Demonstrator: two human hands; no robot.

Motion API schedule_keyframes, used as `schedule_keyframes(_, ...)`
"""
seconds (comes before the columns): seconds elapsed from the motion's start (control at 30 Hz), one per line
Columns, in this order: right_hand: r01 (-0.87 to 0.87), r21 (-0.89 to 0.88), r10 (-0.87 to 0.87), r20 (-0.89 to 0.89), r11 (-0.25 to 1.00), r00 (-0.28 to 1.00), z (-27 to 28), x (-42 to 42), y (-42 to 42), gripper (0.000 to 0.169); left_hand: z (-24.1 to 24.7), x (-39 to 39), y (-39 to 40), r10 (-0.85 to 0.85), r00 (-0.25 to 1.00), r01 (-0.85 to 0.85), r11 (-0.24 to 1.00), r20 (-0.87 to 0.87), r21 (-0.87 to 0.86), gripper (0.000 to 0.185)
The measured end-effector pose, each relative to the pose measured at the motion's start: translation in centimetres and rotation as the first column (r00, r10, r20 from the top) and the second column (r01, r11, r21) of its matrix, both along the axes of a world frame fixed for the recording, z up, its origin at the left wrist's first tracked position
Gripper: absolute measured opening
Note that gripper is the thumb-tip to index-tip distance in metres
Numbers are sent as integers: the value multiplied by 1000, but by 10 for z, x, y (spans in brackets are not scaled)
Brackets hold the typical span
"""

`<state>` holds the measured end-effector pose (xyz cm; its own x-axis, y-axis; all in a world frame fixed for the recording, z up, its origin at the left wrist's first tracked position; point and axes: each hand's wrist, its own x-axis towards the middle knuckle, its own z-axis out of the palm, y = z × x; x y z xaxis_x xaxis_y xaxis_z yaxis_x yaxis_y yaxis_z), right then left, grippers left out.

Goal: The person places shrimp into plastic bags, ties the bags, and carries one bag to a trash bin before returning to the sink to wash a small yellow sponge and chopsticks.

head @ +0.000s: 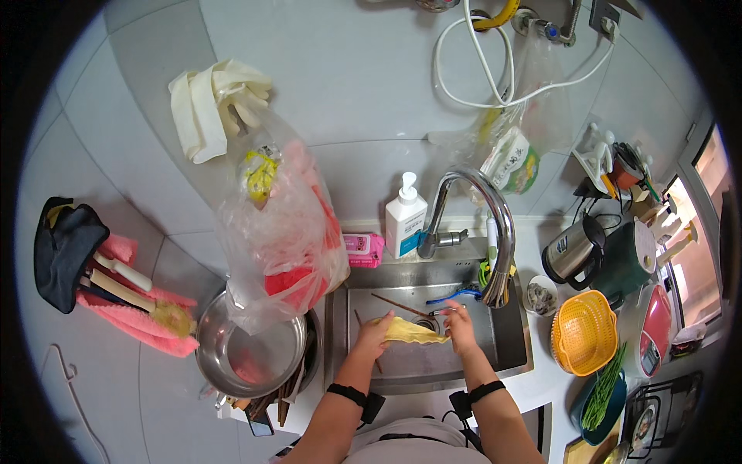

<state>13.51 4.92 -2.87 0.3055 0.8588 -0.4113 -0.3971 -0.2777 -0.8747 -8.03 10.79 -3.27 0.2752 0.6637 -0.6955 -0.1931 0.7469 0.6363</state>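
Note:
Over the stainless steel sink (472,342), my left hand (374,335) grips one end of a limp, wrinkled yellow sheet (414,332). Whether it is cloth or something else, I cannot tell. My right hand (459,328) pinches its other end, so the sheet stretches between both hands. A brown stick like a chopstick (403,304) lies in the basin beyond the sheet, and another (379,365) lies partly hidden by my left hand. Behind my right hand is a blue-handled utensil (452,297). The drain (428,322) shows just past the sheet.
A chrome faucet (504,232) arches over the sink's right. A white pump bottle (406,217) and pink wipes pack (364,249) stand behind. Left are a steel pot (211,354) and hanging plastic bag (278,232); right, a kettle (571,249), yellow colander (584,330) and green vegetables (604,391).

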Motion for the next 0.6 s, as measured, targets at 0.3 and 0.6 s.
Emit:
schedule_keyframes(0.3,-301,28,300,52,953,953,-22,-19,4,27,-1,9,3,197,963,-189,980,182,-61,30)
schedule_keyframes(0.6,-330,180,124,681,927,721,35,-126,16,19,-136,43,-19,23,69,-390,921,997,6,23)
